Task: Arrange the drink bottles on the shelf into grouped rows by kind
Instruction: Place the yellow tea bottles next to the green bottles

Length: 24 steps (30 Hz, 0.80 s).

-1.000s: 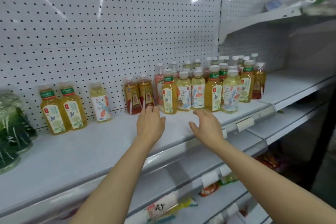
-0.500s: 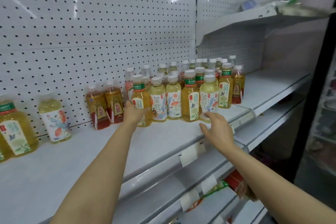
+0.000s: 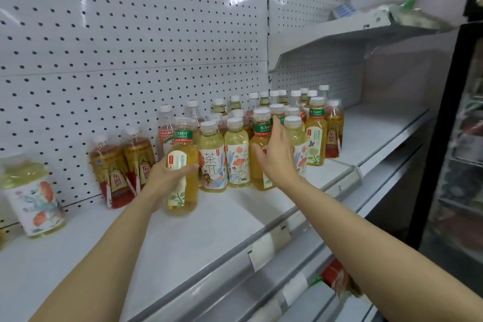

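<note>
The shelf (image 3: 214, 230) is showing plain white, its pegboard back (image 3: 130, 34) white with dark dots. The green-banded tea bottle (image 3: 181, 165) is glowing amber under a cream leaf-print label. Two floral-label bottles (image 3: 224, 159) are looking pale yellow with orange flowers. Two red-and-gold bottles (image 3: 122, 167) are showing brownish-red drink.

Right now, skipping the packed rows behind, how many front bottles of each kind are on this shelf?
green-band tea bottles: 3, one gripped by the left hand
floral-label pale bottles: 4
red-brown bottles: 3
Total: 10
</note>
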### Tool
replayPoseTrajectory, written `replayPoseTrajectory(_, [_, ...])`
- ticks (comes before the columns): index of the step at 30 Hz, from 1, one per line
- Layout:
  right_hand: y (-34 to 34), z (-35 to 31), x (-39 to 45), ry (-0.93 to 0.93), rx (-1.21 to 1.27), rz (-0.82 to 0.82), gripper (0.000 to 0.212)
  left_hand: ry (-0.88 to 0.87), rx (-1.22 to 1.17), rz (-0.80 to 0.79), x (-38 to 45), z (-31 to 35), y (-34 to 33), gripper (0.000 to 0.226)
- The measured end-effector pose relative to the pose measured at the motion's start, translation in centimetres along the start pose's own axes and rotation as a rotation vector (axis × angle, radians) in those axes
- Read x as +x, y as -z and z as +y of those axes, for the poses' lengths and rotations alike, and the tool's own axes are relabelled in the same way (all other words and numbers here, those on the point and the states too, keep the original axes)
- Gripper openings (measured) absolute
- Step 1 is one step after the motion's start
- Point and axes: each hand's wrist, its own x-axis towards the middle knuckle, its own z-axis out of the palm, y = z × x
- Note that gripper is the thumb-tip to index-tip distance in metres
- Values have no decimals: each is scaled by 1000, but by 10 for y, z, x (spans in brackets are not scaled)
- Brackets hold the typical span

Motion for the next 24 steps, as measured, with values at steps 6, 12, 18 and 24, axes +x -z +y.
replayPoseTrajectory(6, [-16, -18, 33, -98, 22, 34, 72, -62, -70, 60, -29, 11, 6, 61])
replayPoseTrajectory(12, [-19, -10, 41, -47, 13, 80, 64, -116, -75, 165, -59, 22, 8, 44])
replayPoseTrajectory(18, [-5, -32, 27, 176, 212, 151, 59, -150, -72, 374, -79, 14, 15, 61])
replayPoseTrajectory(24, [0, -94, -13, 319, 523, 104, 54, -199, -66, 553, -119, 0, 25, 78])
